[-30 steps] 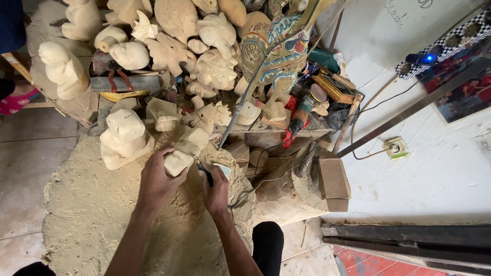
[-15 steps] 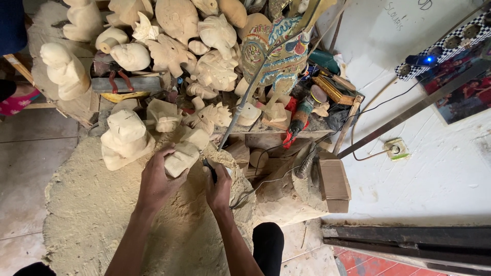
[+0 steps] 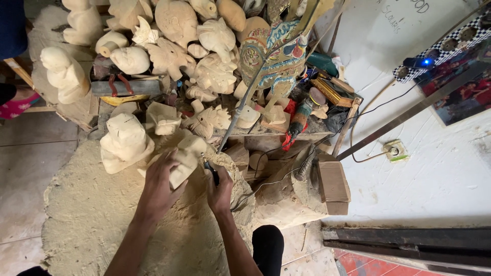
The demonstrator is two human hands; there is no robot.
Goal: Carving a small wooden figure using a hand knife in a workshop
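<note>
My left hand (image 3: pixel 159 185) grips a pale, rough-cut wooden carving (image 3: pixel 185 158) from its left side, holding it over a sawdust-covered block. My right hand (image 3: pixel 220 190) is closed around a dark-handled carving tool (image 3: pixel 210 169), whose tip touches the right side of the carving. Both forearms reach up from the bottom of the view. The lower part of the carving is hidden by my left fingers.
A larger unfinished carving (image 3: pixel 124 140) stands just left of my hands. Several pale wooden figures (image 3: pixel 174 46) pile up behind. A painted carved piece (image 3: pixel 276 56), hand tools (image 3: pixel 296 122), a wooden box (image 3: pixel 333 185) and a wall socket (image 3: pixel 394 150) lie to the right.
The carving has tilted and shifted slightly in my left hand, and my right hand with the tool has drawn a little lower against it.
</note>
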